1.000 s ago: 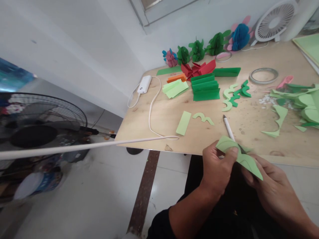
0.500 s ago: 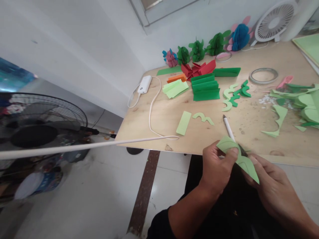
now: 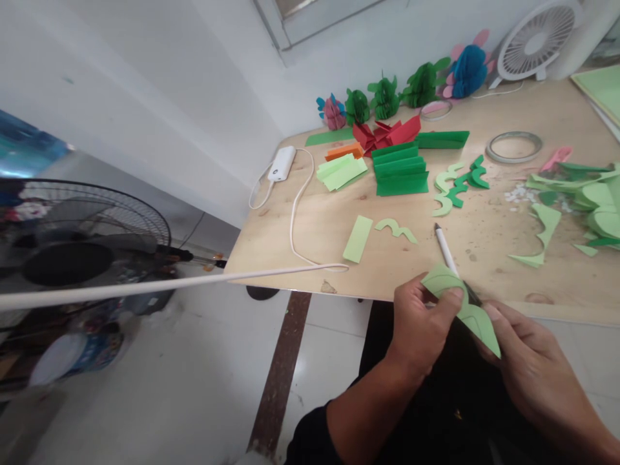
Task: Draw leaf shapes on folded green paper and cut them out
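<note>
light green paper sheet [image 3: 477,323] is up in the air just past the table's front edge, between both hands. left hand [image 3: 421,326] pinches its upper-left end, thumb on top; right hand [image 3: 530,352] holds the lower-right part, thumb on the face, fingers curled behind (pencil lines show on the sheet). white pen [image 3: 445,252] pokes out behind the sheet, tip over the plywood table [image 3: 329,239]; dark object [image 3: 472,294] at the sheet's middle, too hidden to identify
</note>
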`<state>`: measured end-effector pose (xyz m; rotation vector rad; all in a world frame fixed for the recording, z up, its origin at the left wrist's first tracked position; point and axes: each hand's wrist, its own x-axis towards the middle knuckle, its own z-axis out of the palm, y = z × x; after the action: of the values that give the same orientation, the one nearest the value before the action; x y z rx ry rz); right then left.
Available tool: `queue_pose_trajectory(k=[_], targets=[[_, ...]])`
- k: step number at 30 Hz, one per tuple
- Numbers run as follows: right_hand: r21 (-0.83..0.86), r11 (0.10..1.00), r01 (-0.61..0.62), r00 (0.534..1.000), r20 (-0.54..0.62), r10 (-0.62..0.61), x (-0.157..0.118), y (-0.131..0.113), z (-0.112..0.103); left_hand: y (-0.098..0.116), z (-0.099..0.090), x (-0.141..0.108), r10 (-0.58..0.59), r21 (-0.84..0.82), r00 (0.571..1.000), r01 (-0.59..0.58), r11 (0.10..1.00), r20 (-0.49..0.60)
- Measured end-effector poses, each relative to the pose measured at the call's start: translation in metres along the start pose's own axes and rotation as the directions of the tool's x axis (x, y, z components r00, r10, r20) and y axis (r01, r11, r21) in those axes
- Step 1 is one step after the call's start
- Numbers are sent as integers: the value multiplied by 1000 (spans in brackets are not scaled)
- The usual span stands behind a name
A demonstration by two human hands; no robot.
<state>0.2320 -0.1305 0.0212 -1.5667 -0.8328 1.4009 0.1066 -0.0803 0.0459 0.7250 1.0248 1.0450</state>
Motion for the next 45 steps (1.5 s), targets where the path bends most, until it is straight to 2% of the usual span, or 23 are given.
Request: queue_pose_trajectory(k=[4,12,21,32,39,45], targets=[[-48,999,21,1000,17,-21,0,1,-1,0,-1,-1,-10,1,1000,10,1000,-18],[-188,975,116,992,-22,-122,-2,-9,4,-3,0,-1,-16,-23,999,15,1000,-45],[-128,989,79,996,-29,-83,0,-7,4,-1,-1,0,-23,15,999,23,1000,-24],[-196,975,107,994,-14,-112,1,-11,4,-2,-3,2,-16,21,999,17,1000,-28],[-148,985,85,996,21,-83,1,-7,4,2,0,2,-31,-32,999,31,999,-14],[-101,994,48,999,9,-48,-1,-8,4,1,1,0,-35,-1,999,35,999,17]])
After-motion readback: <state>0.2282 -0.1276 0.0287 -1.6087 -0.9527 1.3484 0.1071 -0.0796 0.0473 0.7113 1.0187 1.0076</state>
